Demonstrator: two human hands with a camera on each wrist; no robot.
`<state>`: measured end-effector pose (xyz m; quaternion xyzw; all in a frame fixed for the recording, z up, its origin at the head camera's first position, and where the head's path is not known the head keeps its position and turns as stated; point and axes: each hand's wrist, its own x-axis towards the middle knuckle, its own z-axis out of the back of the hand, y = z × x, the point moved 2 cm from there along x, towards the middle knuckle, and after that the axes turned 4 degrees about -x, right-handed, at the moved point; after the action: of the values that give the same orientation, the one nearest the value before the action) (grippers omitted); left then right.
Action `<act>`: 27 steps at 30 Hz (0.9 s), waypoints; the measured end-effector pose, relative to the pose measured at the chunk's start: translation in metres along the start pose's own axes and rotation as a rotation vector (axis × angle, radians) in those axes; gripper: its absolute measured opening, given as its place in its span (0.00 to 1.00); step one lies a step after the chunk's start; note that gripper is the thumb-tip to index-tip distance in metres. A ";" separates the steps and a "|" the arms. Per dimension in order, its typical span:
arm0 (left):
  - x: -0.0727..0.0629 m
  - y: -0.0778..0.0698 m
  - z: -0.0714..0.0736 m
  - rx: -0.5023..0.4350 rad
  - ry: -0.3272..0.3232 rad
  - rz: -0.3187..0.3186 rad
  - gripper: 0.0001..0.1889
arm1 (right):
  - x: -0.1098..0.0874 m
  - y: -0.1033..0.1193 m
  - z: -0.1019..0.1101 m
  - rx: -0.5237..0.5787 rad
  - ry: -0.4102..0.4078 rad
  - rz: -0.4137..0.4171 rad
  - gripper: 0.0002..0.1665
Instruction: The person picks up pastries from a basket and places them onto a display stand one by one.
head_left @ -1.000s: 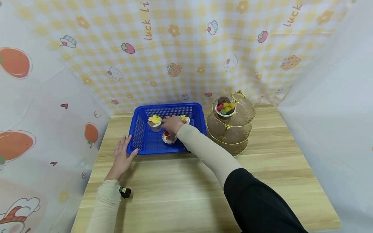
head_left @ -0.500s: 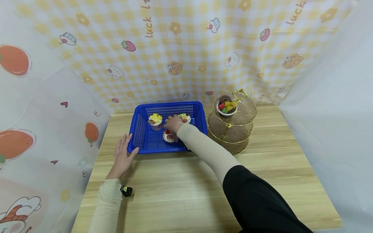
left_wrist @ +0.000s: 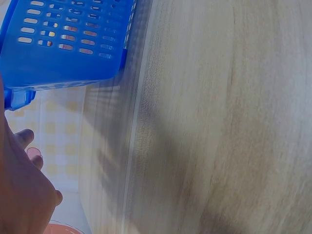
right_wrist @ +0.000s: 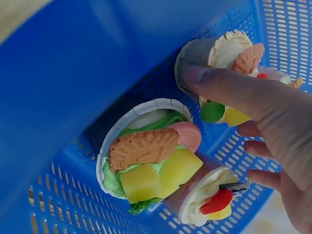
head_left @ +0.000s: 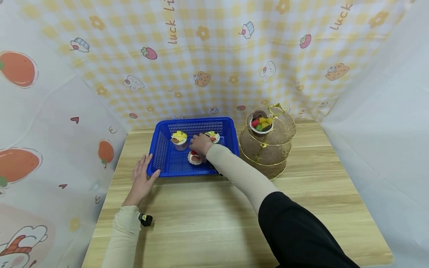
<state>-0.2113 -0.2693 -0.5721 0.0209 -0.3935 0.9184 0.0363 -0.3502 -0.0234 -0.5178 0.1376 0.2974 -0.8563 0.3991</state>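
Observation:
My right hand (head_left: 201,144) reaches into a blue basket (head_left: 154,147) over a cream-topped cupcake (head_left: 193,159) with a cookie and red fruit. In the right wrist view the thumb (right_wrist: 229,87) lies against that cupcake's grey cup (right_wrist: 187,58); the other fingers are spread below, with a gap showing. Nearer the wrist sits a green-creamed dessert cup (right_wrist: 146,161) with a biscuit and yellow fruit cubes; the forearm covers it in the head view. My left hand (head_left: 140,182) rests at the basket's near left corner, thumb at the rim, fingers extended along the outer side.
A yellow-topped dessert cup (head_left: 180,140) stands left in the basket; another cup (head_left: 214,137) is behind the right hand. Right of the basket stands a tiered gold-rimmed stand (head_left: 281,130) with a chocolate fruit cup (head_left: 261,124) on top. A patterned cloth (head_left: 221,52) hangs behind the wooden table (head_left: 201,223).
My right hand has shifted slightly right, away from the yellow-topped dessert cup. The left hand keeps its place at the basket corner. The head view has drifted a little.

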 end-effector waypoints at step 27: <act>0.000 0.000 0.001 -0.001 0.003 0.001 0.39 | -0.024 -0.012 0.015 0.268 -0.084 0.007 0.41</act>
<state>-0.2109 -0.2700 -0.5720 0.0192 -0.3938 0.9183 0.0363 -0.3443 -0.0120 -0.4896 0.1548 0.1631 -0.8919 0.3924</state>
